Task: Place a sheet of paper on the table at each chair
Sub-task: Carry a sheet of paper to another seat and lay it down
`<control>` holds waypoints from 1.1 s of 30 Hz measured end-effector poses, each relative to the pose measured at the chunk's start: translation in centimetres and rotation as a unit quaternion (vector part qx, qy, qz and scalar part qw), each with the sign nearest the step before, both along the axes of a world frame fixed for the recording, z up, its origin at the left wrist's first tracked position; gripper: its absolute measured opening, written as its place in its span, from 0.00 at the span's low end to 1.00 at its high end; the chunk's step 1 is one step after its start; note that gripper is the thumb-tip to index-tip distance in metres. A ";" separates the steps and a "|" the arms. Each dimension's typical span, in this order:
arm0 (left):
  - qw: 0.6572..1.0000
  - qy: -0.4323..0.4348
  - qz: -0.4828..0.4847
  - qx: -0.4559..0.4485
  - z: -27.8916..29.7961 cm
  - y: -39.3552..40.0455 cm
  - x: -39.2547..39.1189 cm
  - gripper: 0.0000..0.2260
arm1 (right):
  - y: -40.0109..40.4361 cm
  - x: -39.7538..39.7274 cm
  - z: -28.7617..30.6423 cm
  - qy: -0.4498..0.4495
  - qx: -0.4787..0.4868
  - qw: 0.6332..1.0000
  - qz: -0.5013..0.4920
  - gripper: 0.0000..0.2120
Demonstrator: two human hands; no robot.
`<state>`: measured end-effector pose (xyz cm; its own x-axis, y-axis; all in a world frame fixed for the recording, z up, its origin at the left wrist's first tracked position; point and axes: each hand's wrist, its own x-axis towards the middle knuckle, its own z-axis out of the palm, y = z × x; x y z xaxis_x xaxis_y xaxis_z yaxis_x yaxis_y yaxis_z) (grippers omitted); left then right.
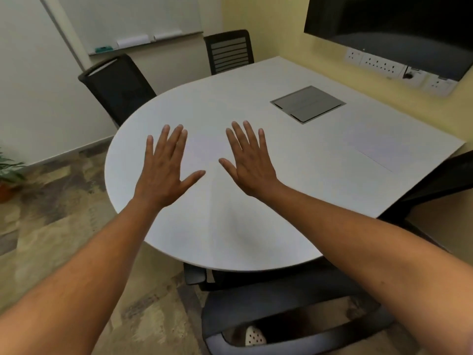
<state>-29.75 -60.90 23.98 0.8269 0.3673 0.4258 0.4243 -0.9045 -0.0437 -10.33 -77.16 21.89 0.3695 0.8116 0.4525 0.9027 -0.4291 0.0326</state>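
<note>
Head view: left hand [163, 172] and right hand [249, 165], fingers spread, hold nothing above the white desk [256, 239]. One faint paper sheet [376, 147] lies by the right-side chair [440, 180]. Square the remaining sheets to each seat.

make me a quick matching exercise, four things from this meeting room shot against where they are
Things:
1. sheet of paper
2. grey hatch
3. whiteboard
4. plant

Places:
a. on the far left wall
b. on the floor at the left edge
c. set into the table top
d. lying on the table's right side

Pairs: 1-d, 2-c, 3-a, 4-b
</note>
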 end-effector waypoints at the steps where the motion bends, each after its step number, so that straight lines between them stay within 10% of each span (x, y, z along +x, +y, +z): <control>1: 1.000 0.004 -0.005 -0.008 -0.3 1.1 0.4 0.44 | 0.8 0.1 0.0 0.007 0.000 1.000 -0.009 0.36; 33: 0.970 0.030 -0.236 -0.043 -5.4 26.2 -3.7 0.44 | 15.2 -13.1 -3.9 0.033 -0.013 0.967 -0.251 0.35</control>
<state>-33.50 -34.66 18.59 0.9339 -0.0263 0.3567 -0.0393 -0.9988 0.0293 -23.42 -61.94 18.00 0.7476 0.5324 0.3970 0.5806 -0.8142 -0.0013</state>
